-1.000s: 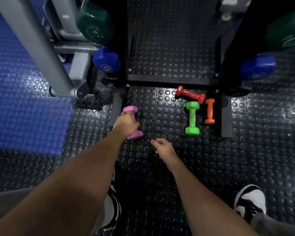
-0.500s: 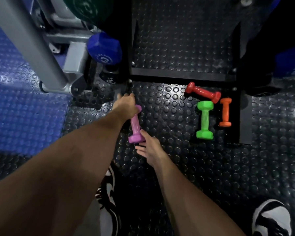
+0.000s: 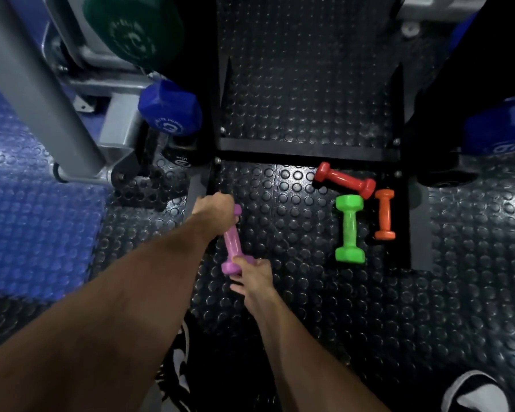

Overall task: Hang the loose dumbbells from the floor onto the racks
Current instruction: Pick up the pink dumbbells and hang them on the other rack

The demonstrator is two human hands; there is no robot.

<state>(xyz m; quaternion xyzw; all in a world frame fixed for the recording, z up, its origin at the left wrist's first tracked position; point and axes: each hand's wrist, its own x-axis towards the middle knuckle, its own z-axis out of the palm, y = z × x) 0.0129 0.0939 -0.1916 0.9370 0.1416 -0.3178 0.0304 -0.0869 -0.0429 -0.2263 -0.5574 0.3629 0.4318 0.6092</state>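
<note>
A small purple dumbbell (image 3: 232, 241) is held above the studded black floor between both hands. My left hand (image 3: 214, 210) grips its far end, which is mostly covered. My right hand (image 3: 252, 276) holds its near end with the fingers curled round the head. To the right, a red dumbbell (image 3: 344, 180), a green dumbbell (image 3: 350, 229) and an orange dumbbell (image 3: 384, 214) lie close together on the floor beside the black rack frame (image 3: 306, 153).
A blue dumbbell (image 3: 170, 112) and a dark green one (image 3: 134, 31) hang on the rack at the upper left, behind a grey post (image 3: 39, 93). Another blue dumbbell (image 3: 500, 129) hangs at the right edge. Blue matting (image 3: 27, 218) lies left. My shoes (image 3: 473, 394) show below.
My left hand has lifted the purple dumbbell off the floor and turned it lengthwise. My right hand came in from the right and took hold of its near end.
</note>
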